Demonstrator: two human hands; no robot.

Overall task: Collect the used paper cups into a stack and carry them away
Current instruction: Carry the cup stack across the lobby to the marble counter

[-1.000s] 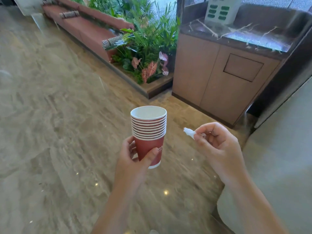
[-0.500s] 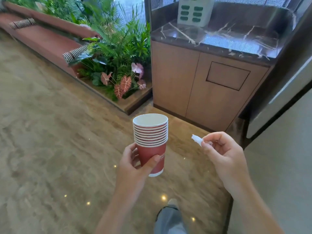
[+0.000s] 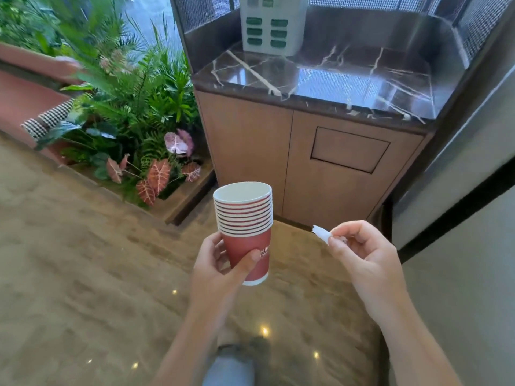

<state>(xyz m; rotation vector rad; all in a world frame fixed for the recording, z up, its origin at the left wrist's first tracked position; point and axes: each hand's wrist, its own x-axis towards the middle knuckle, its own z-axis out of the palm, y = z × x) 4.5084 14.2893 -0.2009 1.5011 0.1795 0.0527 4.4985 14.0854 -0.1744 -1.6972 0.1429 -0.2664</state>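
Observation:
A stack of several red paper cups [image 3: 245, 218] with white rims is held upright in front of me, mouth up. My left hand [image 3: 217, 263] grips the lowest cup, thumb across its front and fingers behind. To the right, at about the same height, my right hand [image 3: 359, 254] pinches a small crumpled white scrap of paper [image 3: 320, 232] between thumb and fingertips. The two hands are apart and the scrap does not touch the cups.
A wooden cabinet [image 3: 250, 151] with a dark marble top [image 3: 320, 79] and a flap panel [image 3: 349, 149] stands straight ahead; a white device with green slots [image 3: 267, 26] sits on it. A planter of green and pink-leaved plants [image 3: 133, 121] lies left. Polished stone floor [image 3: 83, 274] below; grey wall [image 3: 459, 260] right.
The cabinet and planter have come nearer and shifted left in view as I walk towards them. Both hands keep their holds on the cup stack and the scrap.

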